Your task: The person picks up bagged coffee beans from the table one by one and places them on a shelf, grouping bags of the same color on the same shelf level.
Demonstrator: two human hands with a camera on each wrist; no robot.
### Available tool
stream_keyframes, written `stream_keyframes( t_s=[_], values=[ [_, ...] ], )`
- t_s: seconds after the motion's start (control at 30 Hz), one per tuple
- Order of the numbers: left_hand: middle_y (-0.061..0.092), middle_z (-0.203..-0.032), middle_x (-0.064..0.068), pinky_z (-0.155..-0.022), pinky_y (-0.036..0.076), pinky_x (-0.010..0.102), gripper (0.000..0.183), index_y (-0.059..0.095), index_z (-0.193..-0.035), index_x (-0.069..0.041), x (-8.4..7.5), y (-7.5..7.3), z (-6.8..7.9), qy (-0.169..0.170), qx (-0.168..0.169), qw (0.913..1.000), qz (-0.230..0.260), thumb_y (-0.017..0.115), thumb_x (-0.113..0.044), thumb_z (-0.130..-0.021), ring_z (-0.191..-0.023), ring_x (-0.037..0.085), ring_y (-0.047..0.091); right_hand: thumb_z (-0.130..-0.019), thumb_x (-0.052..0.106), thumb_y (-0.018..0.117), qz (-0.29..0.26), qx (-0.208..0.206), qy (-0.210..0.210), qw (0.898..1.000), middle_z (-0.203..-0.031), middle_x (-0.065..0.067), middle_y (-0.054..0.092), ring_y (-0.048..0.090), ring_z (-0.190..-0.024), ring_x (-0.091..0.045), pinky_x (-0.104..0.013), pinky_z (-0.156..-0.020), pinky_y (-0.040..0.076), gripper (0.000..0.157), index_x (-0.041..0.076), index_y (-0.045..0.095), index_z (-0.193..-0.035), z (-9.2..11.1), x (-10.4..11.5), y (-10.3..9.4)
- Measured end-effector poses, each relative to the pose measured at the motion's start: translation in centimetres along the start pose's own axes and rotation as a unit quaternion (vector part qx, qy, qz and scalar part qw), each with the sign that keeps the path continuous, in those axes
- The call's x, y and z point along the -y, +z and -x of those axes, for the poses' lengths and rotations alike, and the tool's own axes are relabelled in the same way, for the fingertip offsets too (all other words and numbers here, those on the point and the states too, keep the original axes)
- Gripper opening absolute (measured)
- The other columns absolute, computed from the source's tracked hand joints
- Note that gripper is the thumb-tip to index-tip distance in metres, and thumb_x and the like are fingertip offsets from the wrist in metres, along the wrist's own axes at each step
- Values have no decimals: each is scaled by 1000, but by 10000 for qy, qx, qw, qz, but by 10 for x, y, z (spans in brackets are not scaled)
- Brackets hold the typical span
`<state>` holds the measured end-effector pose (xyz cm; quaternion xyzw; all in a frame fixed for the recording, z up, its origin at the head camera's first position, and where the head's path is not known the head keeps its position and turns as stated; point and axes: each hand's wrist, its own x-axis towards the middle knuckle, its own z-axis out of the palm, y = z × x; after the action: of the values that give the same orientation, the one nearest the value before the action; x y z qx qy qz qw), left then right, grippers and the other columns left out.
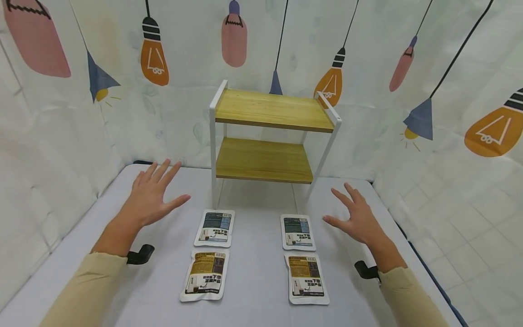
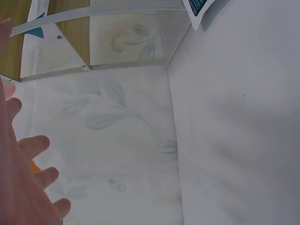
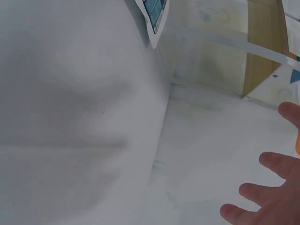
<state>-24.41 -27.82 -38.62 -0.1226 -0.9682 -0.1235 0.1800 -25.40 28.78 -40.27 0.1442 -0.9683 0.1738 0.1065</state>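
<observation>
Both hands are raised above the white table with fingers spread, holding nothing. In the head view the left hand (image 1: 150, 197) is left of the packets and the right hand (image 1: 356, 217) is to their right. Two flat pouches with blue-grey labels lie in the farther row, a left one (image 1: 214, 228) and a right one (image 1: 298, 232). Nearer lie two with brown-gold labels, a left one (image 1: 205, 275) and a right one (image 1: 306, 279). None of the pouches is touched. Each wrist view shows spread fingertips and one pouch corner.
A two-tier rack with wooden shelves (image 1: 265, 159) and white side frames stands at the back of the table (image 1: 255, 281), behind the pouches. Patterned fabric walls (image 1: 184, 113) surround the table on the back and both sides. A black wrist mount (image 1: 140, 255) sticks out from the left sleeve.
</observation>
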Motion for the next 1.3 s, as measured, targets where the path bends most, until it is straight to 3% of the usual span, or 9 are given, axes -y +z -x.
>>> stream_keyframes(
  t_s=[0.5, 0.8, 1.1, 1.3],
  values=[
    [27, -168, 18, -119, 25, 70, 90, 20, -165, -17, -19, 12, -10, 392, -430, 9925, 1078, 66, -49, -95, -153, 45, 25, -85, 54, 77, -890, 28, 32, 9960, -171, -16, 19, 22, -153, -50, -80, -110, 29, 84, 25, 44, -156, 7, 17, 27],
    [30, -167, 16, -120, 29, 67, 83, 24, -164, -18, -34, 18, -17, 250, -687, 9842, 1615, 65, -46, -97, -153, 42, 29, -84, 50, 79, -1259, -50, -25, 9920, -168, -17, 26, 27, -152, -48, -78, -110, 32, 80, 25, 48, -153, 6, 23, 41],
    [40, -162, 16, -115, 38, 66, 71, 31, -161, -17, -45, 20, -26, 313, -1088, 9696, 2168, 64, -34, -100, -147, 40, 39, -83, 48, 81, -1717, 73, 69, 9851, -167, -18, 29, 30, -151, -48, -70, -111, 40, 80, 26, 49, -153, 6, 29, 49],
    [47, -156, 16, -110, 46, 59, 64, 37, -159, -14, -48, 25, -32, 425, -1280, 9533, 2703, 64, -22, -101, -143, 36, 46, -85, 50, 79, -1924, 305, 278, 9805, -166, -19, 30, 31, -151, -45, -64, -111, 44, 78, 25, 49, -153, 6, 33, 54]
  ],
)
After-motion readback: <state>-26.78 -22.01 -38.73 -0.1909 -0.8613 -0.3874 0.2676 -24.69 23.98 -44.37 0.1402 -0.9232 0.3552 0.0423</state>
